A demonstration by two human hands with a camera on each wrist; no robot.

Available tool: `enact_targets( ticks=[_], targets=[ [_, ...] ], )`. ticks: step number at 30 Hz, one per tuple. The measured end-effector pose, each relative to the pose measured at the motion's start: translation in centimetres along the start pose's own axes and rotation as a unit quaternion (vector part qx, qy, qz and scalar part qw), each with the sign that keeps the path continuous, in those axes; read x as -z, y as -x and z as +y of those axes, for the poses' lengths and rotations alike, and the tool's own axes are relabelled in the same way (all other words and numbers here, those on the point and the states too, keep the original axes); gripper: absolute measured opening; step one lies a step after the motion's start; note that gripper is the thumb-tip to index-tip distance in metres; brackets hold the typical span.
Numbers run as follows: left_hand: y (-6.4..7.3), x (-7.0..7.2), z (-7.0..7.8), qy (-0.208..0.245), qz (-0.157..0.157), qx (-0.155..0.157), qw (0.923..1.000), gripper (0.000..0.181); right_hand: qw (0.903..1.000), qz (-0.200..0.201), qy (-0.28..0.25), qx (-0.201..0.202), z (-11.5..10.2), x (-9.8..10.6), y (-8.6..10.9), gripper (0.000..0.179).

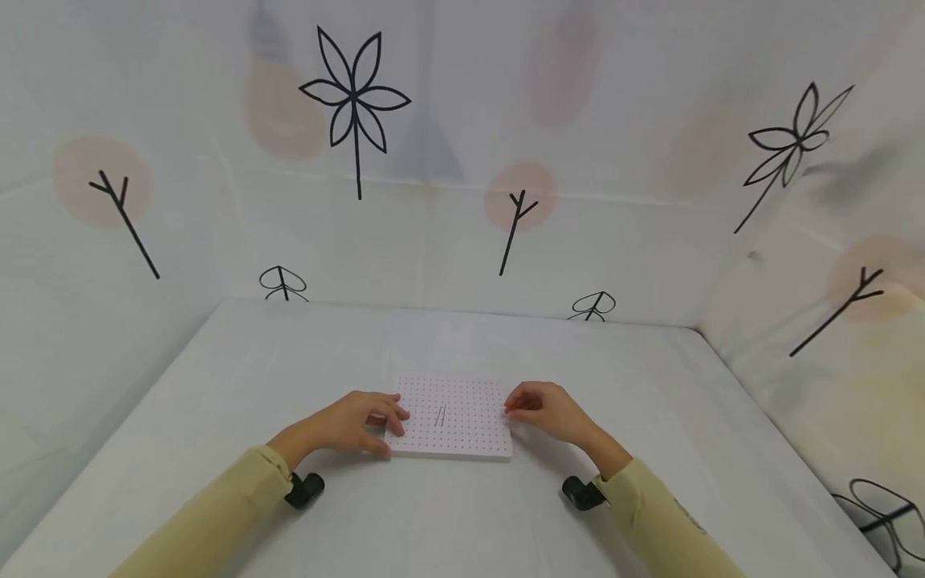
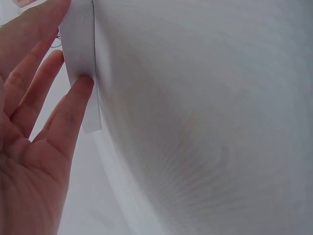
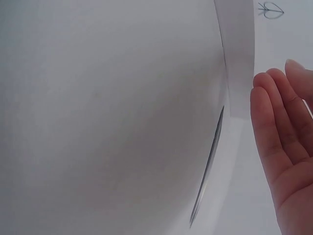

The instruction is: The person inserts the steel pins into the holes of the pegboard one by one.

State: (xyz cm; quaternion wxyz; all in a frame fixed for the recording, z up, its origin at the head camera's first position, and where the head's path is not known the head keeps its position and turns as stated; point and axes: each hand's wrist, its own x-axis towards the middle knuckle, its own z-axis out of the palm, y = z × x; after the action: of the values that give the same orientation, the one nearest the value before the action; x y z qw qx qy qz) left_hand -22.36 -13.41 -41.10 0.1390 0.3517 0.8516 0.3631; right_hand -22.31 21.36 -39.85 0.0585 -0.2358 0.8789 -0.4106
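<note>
A white board [image 1: 477, 445] with rows of small dots lies flat on the table, two thin dark sticks [image 1: 440, 415] on its top near the middle. My left hand [image 1: 361, 421] is at its left edge, fingertips over the top. In the left wrist view the thumb [image 2: 83, 90] presses the board's side face [image 2: 78, 44]. Beside the right edge is my right hand [image 1: 545, 409], fingertips right at the rim. The right wrist view has its fingers [image 3: 269, 117] nearly straight and close together, nothing held. A slim dark metallic strip [image 3: 208, 166] shows near the board's end there.
A white cloth covers the table [image 1: 289, 353]. Pale fabric walls [image 1: 433, 241] with drawn plants and pink spots enclose it at the back and sides. A small black camera [image 1: 303, 490] sits under the left cuff, another black camera [image 1: 581, 492] under the right.
</note>
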Motion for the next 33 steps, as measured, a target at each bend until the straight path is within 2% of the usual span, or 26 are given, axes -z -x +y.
enact_targets(
  ticks=[22,23,33],
  targets=[
    [0.0,0.2,0.4,-0.005,-0.005,0.007,0.9999,0.02,0.9994,0.013,0.02,-0.024,1.5,2.2,1.2,0.01],
    [0.0,0.2,0.4,-0.005,-0.005,0.006,1.0,0.02,0.9993,0.013,0.024,-0.025,2.3,2.2,1.1,0.01],
    [0.1,0.1,0.2,-0.007,-0.004,0.005,1.0,0.021,0.9967,0.011,0.076,-0.026,3.3,2.7,1.0,0.01]
  ],
)
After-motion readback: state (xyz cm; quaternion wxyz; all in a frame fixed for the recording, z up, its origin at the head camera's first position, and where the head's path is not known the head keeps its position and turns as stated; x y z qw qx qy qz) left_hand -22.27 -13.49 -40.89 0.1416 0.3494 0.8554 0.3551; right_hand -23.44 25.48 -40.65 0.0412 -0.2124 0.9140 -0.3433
